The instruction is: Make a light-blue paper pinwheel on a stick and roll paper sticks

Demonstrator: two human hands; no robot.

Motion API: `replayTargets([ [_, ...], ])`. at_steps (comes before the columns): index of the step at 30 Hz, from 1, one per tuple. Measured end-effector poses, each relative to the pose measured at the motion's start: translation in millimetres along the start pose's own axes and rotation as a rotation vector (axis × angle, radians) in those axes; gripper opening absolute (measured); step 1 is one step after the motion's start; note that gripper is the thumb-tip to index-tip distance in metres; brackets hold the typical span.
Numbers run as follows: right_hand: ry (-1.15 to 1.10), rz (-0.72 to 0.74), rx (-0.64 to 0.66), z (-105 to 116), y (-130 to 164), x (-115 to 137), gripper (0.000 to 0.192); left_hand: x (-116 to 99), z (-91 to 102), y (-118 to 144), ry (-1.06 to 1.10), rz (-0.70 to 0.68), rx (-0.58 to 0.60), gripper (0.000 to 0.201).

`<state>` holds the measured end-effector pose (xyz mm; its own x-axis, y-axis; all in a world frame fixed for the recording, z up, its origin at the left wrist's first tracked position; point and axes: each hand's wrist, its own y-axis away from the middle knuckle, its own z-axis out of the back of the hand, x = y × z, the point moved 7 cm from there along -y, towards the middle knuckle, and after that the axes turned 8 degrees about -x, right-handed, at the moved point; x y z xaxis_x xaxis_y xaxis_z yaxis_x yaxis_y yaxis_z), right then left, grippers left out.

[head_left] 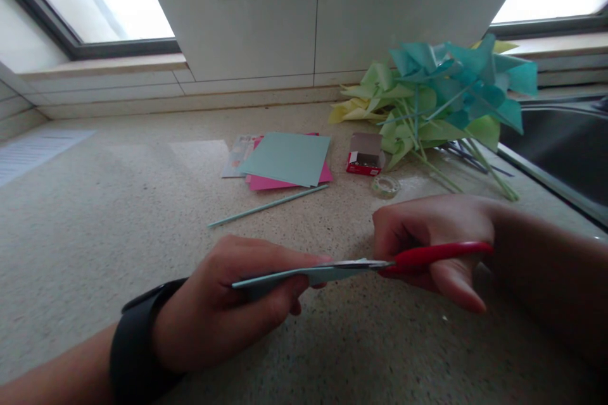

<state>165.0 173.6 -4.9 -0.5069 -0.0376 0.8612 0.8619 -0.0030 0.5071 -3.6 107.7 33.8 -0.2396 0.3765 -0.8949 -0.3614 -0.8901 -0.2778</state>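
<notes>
Far left: printed sheet (38, 150) lying flat on the speckled counter (118, 221), well apart from the work.

Left hand (228, 304), dark wristband (135, 342) on the wrist, is curling closed around a light blue paper sheet (280, 276), thumb on top, fingers underneath. Sheet is showing edge-on to the camera, roughly level, hovering just above the counter in front of the person.

Sheet is sitting between the two hands: left end pinched in the left hand, right end meeting the scissors (403, 261). Blades are lying along the paper's upper edge, tips pointing left, nearly closed; can't tell how deep they are into the sheet.

Right hand (441, 247) is gripping the red scissor handles, fingers wrapped shut around them, handle loop running right along the hand.

Behind the hands, left to right: light blue straw (268, 205) lying diagonal on the counter; stack of coloured paper (285, 161), blue on pink; small red box (365, 155), open; tape roll (386, 186) just in front of it; pile of paper pinwheels (441, 95), yellow, green and teal, sticks trailing toward the sink (560, 152) at far right.
</notes>
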Motion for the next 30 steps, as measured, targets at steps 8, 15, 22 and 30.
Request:
replayTargets([
  [8,-0.040,-0.062,0.036,-3.7,-4.8,-3.2,0.072,-1.9,-5.1,0.2,-0.072,-0.027,-0.013,0.032],
  [15,-0.124,-0.054,0.045,-3.4,-7.1,-4.6,0.064,-2.7,-6.1,-0.4,-0.065,-0.017,-0.008,0.031],
  [22,-0.219,-0.068,0.027,-0.6,-9.1,-11.4,0.054,3.1,-7.1,0.5,-0.025,0.042,0.011,0.028],
  [30,-0.260,-0.112,0.041,-1.6,-8.4,-13.9,0.055,3.0,-9.5,0.5,0.030,0.026,0.024,0.028],
])
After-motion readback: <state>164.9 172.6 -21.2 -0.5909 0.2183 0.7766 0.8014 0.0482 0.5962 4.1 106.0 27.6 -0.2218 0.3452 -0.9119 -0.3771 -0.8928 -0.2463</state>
